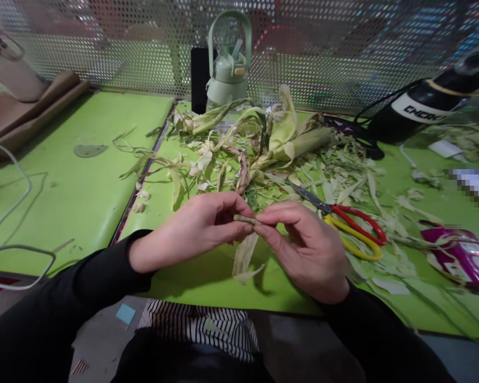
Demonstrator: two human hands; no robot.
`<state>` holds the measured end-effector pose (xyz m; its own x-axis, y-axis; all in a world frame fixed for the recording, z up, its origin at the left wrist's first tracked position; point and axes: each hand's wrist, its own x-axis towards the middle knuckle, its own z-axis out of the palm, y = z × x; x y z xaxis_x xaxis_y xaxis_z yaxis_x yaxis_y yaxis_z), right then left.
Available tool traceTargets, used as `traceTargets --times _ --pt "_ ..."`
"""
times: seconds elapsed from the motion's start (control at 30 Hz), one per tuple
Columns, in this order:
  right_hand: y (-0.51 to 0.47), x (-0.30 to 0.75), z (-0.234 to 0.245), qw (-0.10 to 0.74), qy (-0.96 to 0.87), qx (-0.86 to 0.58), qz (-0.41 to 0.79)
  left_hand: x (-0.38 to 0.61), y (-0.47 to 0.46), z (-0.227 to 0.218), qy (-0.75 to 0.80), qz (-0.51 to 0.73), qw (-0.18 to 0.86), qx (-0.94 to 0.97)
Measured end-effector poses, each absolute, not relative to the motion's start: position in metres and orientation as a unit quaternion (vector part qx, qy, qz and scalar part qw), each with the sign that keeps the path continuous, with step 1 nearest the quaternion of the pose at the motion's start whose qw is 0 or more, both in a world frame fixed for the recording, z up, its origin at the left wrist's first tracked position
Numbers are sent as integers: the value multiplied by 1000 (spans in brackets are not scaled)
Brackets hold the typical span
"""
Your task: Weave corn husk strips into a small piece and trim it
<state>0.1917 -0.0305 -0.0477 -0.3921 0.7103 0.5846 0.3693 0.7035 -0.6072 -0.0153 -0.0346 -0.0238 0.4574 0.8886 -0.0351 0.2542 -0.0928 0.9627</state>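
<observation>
You have the short, tightly rolled husk piece (pixel 245 218) up between your two hands, just above the front part of the green tabletop (pixel 207 282). Your left hand (pixel 199 222) has its thumb and forefinger closed about the piece, with its blunt left end showing between them; your right hand (pixel 309 250) pinches near the other end, thumb tip and forefinger tip almost meeting. How the remaining fingers of each hand press is hard to tell, as they curl out of sight. Expect the roll to weigh next to nothing and to be fairly firm while wound, yet likely to spring loose if both pinches slacken. Its surface looks dry and ridged, so it should grip well rather than slip. Take it by the very ends, with the pads and lightly, since a hard squeeze could flatten or split it. The pale husk strip (pixel 245 258) hanging below your fingertips looks thin and papery; whether it joins the roll you cannot tell. It probably tears along its length, so hold it across its width. The scissors (pixel 328 208) lie beyond your right hand, near the corn husks (pixel 281 141).
</observation>
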Motion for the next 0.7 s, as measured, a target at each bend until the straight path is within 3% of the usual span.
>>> traceTargets --times 0.37,0.5,0.7 --pt "-29 194 -42 398 -871 -264 113 -25 -30 -9 403 237 558 685" --pt "-25 195 -43 417 -850 -283 153 -26 -29 -11 399 273 548 682" --pt "-25 195 -43 431 -799 -322 268 -22 -37 -14 405 332 450 723"
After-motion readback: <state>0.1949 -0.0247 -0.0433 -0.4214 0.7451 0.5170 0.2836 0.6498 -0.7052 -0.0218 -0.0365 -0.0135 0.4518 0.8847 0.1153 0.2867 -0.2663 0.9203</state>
